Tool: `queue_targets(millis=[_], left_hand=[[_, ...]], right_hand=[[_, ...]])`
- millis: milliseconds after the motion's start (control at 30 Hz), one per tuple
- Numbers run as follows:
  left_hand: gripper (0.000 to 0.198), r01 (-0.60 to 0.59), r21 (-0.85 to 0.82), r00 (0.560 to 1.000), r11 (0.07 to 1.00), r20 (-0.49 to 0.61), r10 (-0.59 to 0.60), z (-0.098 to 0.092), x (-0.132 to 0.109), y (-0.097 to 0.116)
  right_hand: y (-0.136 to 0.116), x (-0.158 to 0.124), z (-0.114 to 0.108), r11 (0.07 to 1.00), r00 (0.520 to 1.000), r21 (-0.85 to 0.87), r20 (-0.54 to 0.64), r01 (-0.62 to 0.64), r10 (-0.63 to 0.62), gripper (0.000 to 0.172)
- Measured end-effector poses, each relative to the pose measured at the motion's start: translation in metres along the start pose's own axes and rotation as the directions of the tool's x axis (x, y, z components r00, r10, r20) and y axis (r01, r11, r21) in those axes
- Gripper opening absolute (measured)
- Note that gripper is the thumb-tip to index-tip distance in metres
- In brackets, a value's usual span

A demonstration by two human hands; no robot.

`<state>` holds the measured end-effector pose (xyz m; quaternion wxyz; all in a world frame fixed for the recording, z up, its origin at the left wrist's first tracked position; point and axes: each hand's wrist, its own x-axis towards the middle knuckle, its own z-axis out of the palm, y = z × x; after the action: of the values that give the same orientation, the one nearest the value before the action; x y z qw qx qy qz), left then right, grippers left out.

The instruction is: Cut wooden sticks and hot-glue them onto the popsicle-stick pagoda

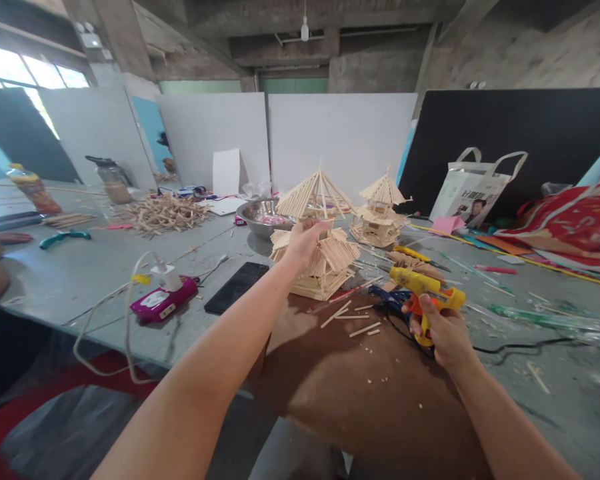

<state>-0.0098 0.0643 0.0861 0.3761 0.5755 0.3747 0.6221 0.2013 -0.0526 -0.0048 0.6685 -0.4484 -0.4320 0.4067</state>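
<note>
A two-tiered pavilion model [325,257] built of thin wooden sticks stands upright on a brown board [330,373] in front of me. My left hand [307,241] reaches to its middle, between the upper and lower roofs, with its fingers closed around part of the model; the fingertips are partly hidden. To the right, my right hand [443,330] is wrapped around the handle of a yellow hot glue gun [425,283], whose nozzle points left toward the model. Several loose sticks [353,317] lie on the board between the model and the glue gun.
Behind stand a second stick pavilion [377,217] and a metal bowl [263,217]. At left are a stick pile [165,213], a phone [237,287], a purple power strip [165,299], teal pliers [65,239] and another person's hand [13,238]. A white bag [473,190] stands back right.
</note>
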Motion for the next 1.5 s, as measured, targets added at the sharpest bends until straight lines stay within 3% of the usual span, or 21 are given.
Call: queue_targets(millis=[233, 367, 500, 600, 667, 767, 833, 867, 933, 1000, 1033, 1133, 1233, 1500], left_hand=[[0.013, 0.049, -0.077, 0.993, 0.996, 0.114, -0.040, -0.013, 0.010, -0.008], [0.015, 0.038, -0.166, 0.983, 0.985, 0.186, -0.007, -0.020, 0.015, -0.010], [0.013, 0.041, -0.150, 0.982, 0.988, 0.186, -0.013, -0.022, 0.016, -0.011], [0.013, -0.013, -0.023, 0.992, 1.000, 0.125, 0.016, -0.024, 0.008, -0.009], [0.015, -0.081, 0.160, 0.995, 0.984, 0.069, 0.071, -0.027, -0.003, -0.008], [0.013, -0.170, 0.505, 0.969, 0.846, -0.069, 0.236, -0.032, -0.030, -0.006], [0.014, -0.212, 0.632, 0.950, 0.746, -0.046, 0.309, -0.032, -0.051, -0.005], [0.016, -0.253, 0.665, 0.952, 0.702, 0.042, 0.303, -0.029, -0.062, -0.005], [0.019, -0.354, 0.705, 0.935, 0.614, 0.282, 0.215, -0.022, -0.080, -0.006], [0.020, -0.471, 0.737, 0.859, 0.485, 0.509, 0.061, -0.013, -0.095, -0.010], [0.021, -0.500, 0.757, 0.826, 0.422, 0.562, -0.029, -0.009, -0.100, -0.014], [0.021, -0.509, 0.809, 0.793, 0.293, 0.574, -0.204, -0.003, -0.110, -0.026], [0.025, -0.495, 0.833, 0.792, 0.248, 0.550, -0.266, -0.005, -0.113, -0.037], [0.033, -0.485, 0.825, 0.764, 0.291, 0.561, -0.319, -0.013, -0.112, -0.042]], right_hand=[[0.001, 0.000, -0.001, 1.000, 1.000, 0.000, 0.005, -0.002, 0.002, 0.035], [0.001, 0.001, -0.002, 1.000, 1.000, -0.008, 0.004, 0.007, -0.007, 0.035], [0.001, 0.002, -0.002, 1.000, 1.000, -0.013, 0.011, 0.022, -0.022, 0.035], [0.001, 0.002, -0.002, 1.000, 1.000, 0.004, -0.002, 0.023, -0.023, 0.033], [0.001, 0.003, -0.002, 1.000, 1.000, 0.020, -0.022, 0.021, -0.020, 0.033], [0.001, 0.004, -0.002, 0.999, 0.999, 0.036, -0.045, 0.017, -0.015, 0.033], [0.000, 0.004, -0.002, 0.999, 0.999, 0.042, -0.051, 0.012, -0.010, 0.032], [-0.001, 0.004, -0.002, 0.999, 0.999, 0.042, -0.054, 0.010, -0.008, 0.032], [-0.001, 0.004, -0.002, 0.999, 0.998, 0.037, -0.065, 0.011, -0.009, 0.031], [-0.001, 0.005, -0.002, 0.999, 0.997, 0.029, -0.076, 0.021, -0.019, 0.032], [-0.001, 0.005, -0.002, 0.999, 0.997, 0.026, -0.077, 0.025, -0.023, 0.032], [0.001, 0.006, -0.004, 0.999, 0.997, 0.025, -0.065, 0.031, -0.029, 0.032], [0.003, 0.006, -0.004, 0.999, 0.998, 0.025, -0.056, 0.027, -0.026, 0.031], [0.003, 0.007, -0.003, 1.000, 0.998, 0.025, -0.070, 0.004, -0.003, 0.033]])
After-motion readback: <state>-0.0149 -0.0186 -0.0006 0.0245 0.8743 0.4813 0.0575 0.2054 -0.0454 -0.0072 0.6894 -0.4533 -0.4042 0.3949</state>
